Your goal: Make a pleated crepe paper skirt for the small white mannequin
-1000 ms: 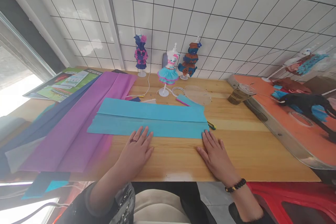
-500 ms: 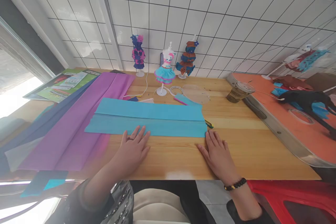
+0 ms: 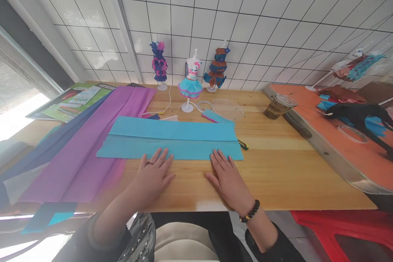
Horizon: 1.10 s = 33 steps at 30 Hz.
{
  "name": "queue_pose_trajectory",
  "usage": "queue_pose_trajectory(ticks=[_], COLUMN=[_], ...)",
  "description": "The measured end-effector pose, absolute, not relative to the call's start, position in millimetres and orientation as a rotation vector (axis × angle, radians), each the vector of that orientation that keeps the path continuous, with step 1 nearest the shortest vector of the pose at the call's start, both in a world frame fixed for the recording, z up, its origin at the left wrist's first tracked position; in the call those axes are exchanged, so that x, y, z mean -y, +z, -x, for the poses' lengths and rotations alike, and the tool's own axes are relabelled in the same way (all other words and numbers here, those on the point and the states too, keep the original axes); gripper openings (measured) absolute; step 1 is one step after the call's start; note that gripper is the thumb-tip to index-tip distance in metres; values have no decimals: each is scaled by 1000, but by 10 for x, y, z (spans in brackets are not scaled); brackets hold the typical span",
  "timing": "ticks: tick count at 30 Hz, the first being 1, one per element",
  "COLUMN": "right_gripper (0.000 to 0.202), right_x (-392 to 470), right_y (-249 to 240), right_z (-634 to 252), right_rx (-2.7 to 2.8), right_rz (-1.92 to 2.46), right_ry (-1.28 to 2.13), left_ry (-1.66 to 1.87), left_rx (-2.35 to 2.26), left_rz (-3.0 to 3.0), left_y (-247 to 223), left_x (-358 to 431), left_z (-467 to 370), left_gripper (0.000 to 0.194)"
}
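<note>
A long blue sheet (image 3: 178, 133), folded along its length, lies flat across the wooden table (image 3: 294, 172). Whether it is paper or thin fabric I cannot tell. My left hand (image 3: 155, 178) rests flat with fingers spread, its fingertips on the sheet's near edge left of the middle. Toward the sheet's right end, my right hand (image 3: 229, 182) lies palm down, fingers stretched out and tips on the same edge. Neither hand grips anything. A yellow and black cutter (image 3: 243, 144) pokes out past the sheet's right end.
Purple sheets (image 3: 82, 147) and green printed packets (image 3: 76, 98) cover the left side. Three small dress forms stand behind, the middle one in a blue skirt (image 3: 190, 87). A drink cup (image 3: 278, 107) sits right, beside an orange-topped surface (image 3: 313, 106) holding a black figure.
My right hand has slid left along the near edge, from the sheet's right corner onto the sheet. My left hand stays nearly in place. The view has shifted slightly.
</note>
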State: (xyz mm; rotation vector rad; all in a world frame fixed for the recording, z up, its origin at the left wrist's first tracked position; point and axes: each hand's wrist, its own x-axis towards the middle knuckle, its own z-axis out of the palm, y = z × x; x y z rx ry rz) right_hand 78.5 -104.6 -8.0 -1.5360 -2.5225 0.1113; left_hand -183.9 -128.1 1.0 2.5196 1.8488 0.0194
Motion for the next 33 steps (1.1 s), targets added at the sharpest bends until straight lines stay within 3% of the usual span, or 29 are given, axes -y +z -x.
queue_pose_trajectory(ticks=[6, 14, 18, 23, 28, 33], right_gripper=[62, 41, 39, 39, 48, 44], right_x=[1032, 415, 173, 202, 330, 483], right_y=[-197, -101, -58, -20, -39, 14], right_z=[-1457, -1902, -1780, -1828, -2211, -2458], right_rx=[2343, 2248, 2427, 2476, 2325, 2083], right_rz=[1813, 1665, 1638, 1674, 1813, 1837], right_ry=[-14, -139, -178, -232, -243, 187], left_ry=[-159, -175, 89, 324, 368, 449], left_rx=[-1821, -1691, -1407, -1016, -1200, -1291], left_rz=[-2404, -2572, -2743, -2862, -2751, -2574], left_y=[273, 668, 484, 117, 44, 11], left_x=[1218, 783, 489, 307, 238, 116], left_z=[1778, 1327, 989, 749, 639, 550], left_gripper=[46, 26, 16, 25, 29, 33])
